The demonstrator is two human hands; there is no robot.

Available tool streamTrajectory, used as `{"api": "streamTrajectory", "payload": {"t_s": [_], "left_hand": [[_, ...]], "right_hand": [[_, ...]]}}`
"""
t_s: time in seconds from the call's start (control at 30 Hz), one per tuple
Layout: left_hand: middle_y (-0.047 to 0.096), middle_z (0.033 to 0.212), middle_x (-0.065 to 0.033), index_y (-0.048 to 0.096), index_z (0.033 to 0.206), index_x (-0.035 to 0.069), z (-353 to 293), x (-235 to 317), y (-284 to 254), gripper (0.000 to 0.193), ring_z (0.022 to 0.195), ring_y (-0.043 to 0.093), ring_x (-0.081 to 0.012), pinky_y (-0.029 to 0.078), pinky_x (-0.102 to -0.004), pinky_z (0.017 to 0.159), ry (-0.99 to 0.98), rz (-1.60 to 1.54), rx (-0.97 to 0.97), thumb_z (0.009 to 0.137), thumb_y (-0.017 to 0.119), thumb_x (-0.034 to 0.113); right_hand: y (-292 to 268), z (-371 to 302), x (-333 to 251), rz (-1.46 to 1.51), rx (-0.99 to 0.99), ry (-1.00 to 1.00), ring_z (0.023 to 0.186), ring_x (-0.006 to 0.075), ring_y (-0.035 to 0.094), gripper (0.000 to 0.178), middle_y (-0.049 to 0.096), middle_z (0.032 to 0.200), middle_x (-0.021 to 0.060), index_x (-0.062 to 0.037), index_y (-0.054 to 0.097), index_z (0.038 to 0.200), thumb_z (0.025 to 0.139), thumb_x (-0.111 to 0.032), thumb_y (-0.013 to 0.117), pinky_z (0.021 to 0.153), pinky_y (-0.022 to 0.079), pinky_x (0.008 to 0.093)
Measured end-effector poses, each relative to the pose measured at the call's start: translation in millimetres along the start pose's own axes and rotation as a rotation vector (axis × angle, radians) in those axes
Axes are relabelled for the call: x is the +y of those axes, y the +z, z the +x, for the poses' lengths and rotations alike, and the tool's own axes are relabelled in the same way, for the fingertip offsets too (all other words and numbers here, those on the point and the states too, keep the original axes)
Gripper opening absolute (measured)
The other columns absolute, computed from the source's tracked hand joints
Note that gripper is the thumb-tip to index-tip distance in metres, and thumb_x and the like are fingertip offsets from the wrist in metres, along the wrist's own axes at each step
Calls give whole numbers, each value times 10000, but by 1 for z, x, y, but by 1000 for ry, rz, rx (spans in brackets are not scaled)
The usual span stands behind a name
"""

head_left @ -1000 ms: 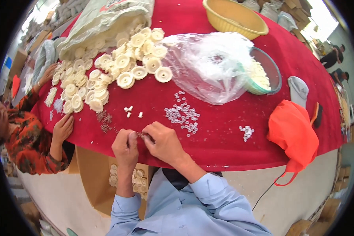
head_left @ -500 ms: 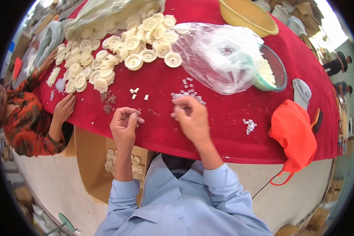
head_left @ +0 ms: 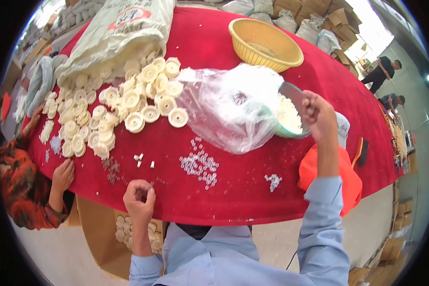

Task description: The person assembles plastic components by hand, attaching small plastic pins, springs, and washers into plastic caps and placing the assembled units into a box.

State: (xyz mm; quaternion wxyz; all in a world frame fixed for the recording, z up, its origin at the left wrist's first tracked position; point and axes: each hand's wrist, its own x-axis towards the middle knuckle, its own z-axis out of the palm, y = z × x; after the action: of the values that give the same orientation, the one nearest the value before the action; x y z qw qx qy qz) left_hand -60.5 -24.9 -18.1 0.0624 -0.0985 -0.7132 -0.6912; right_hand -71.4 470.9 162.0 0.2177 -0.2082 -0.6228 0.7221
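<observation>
My left hand [head_left: 139, 198] is over the near edge of the red table, its fingers curled together; whatever they hold is hidden. Over at the right, my right hand [head_left: 318, 114] is raised beside the rim of a clear greenish bowl [head_left: 298, 97], fingers bent in, and I cannot make out anything in them. The bowl holds small cream-white pieces [head_left: 289, 116]. Beyond my left hand lie a few small white plugs [head_left: 138, 159] and a scatter of tiny dark metal parts [head_left: 111, 170]. Many small translucent rings [head_left: 199, 163] are spread between my hands, with a smaller cluster of white bits [head_left: 273, 181] further right.
Cream plastic wheels [head_left: 150, 113] are heaped before a white woven sack [head_left: 128, 33]. Clear plastic bag [head_left: 224, 109] leans on the bowl; yellow basket [head_left: 291, 56] stands behind. Orange cloth cap [head_left: 350, 183] and brush [head_left: 362, 151] lie right. A co-worker's hand [head_left: 63, 175] rests left; a cardboard box [head_left: 93, 224] stands below.
My right hand has moved right and away from the rings to the bowl's rim. My left hand stays near the table edge, fingers still curled. The whole view has shifted.
</observation>
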Motion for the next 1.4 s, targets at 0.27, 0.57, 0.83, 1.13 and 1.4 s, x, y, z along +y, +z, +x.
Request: {"api": "streamTrajectory", "payload": {"t_s": [0.27, 0.57, 0.83, 1.13, 1.4], "left_hand": [[658, 902, -54, 606, 871, 41, 7, 20, 10, 174, 701, 600, -68, 470, -208, 575, 0, 186, -81, 845, 705, -99], [674, 867, -23, 622, 860, 46, 5, 30, 14, 171, 638, 573, -56, 456, -219, 549, -31, 235, 46, 806, 747, -58], [668, 870, -36, 616, 835, 34, -2, 18, 10, 167, 674, 578, -29, 440, -184, 560, -35, 63, 126, 820, 703, -108], [651, 817, 6, 620, 846, 44, 3, 12, 4, 144, 623, 544, -21, 431, -203, 538, 35, -10, 54, 835, 727, -52], [634, 775, -3, 616, 872, 41, 0, 16, 0, 149, 616, 581, -55, 463, -230, 537, 88, 10, 63, 832, 738, -35]], "right_hand": [[-128, 240, 17, -46, -10, 219, 381, 6, 370, 403, 492, 561, -86, -160, 580, 755, 1033, -447, 627, 329, 230, 167], [-94, 324, 81, 30, 50, 406, 404, 50, 362, 214, 532, 630, -50, -178, 595, 873, 972, -366, 617, 343, 233, 201], [25, 270, -18, -119, 71, -46, 461, 119, 342, 133, 379, 623, -20, -164, 542, 855, 875, -219, 662, 399, 253, 294], [239, 147, -102, -495, 6, -413, 507, 159, 490, 213, 524, 642, 46, 4, 650, 822, 819, -208, 668, 427, 359, 342], [390, 84, -70, -524, -155, -280, 596, 255, 601, 250, 644, 770, 157, 71, 672, 883, 783, -158, 663, 488, 450, 427]]}}
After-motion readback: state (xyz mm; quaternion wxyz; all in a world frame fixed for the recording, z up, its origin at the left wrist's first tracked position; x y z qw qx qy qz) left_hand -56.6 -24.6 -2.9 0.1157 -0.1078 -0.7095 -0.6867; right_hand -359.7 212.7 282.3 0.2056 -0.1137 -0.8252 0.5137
